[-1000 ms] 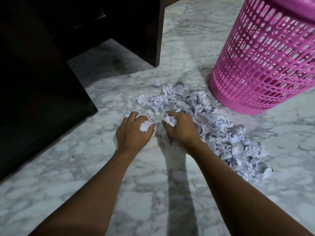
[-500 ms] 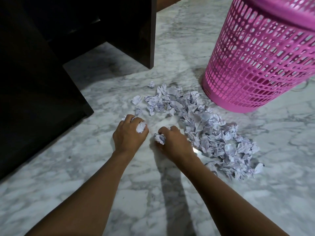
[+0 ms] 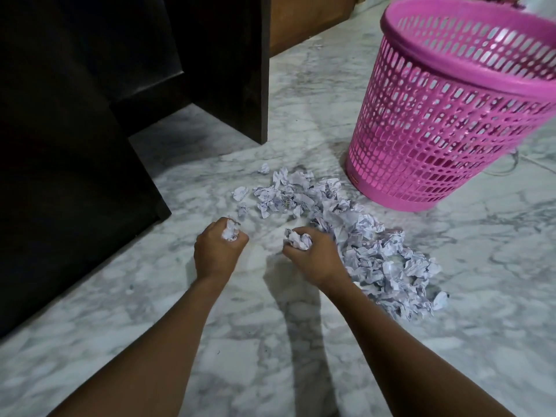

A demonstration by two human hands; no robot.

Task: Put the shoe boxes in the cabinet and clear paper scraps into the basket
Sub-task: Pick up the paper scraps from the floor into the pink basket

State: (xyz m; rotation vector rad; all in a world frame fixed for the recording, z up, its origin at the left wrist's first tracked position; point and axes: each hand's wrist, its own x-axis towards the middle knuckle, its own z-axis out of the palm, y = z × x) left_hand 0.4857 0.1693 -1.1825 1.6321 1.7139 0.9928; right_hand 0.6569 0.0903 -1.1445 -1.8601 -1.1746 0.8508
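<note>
Since a second ago the left hand and the right hand have drawn back from the pile of paper scraps toward the near side and moved apart, each bringing a clump with it. More of the basket now shows, rim included. We see the left hand clenched around a small crumpled scrap that pokes out between thumb and curled fingers, over bare marble floor just left of the litter; we cannot tell whether the fist touches the floor. The right hand grips a larger wad in its curled fingers, its right side against the near-left edge of the pile. That pile lies on the floor in a band running from far left to near right, its far end close to the foot of the basket. The basket, pink with lattice walls, stands upright at far right; we cannot make out what lies inside it. Two stray scraps sit apart on the pile's far-left side, one farthest off, another nearer the left hand. We see the dark cabinet filling the left of the scene, one upright panel of it standing on the floor at far centre.
</note>
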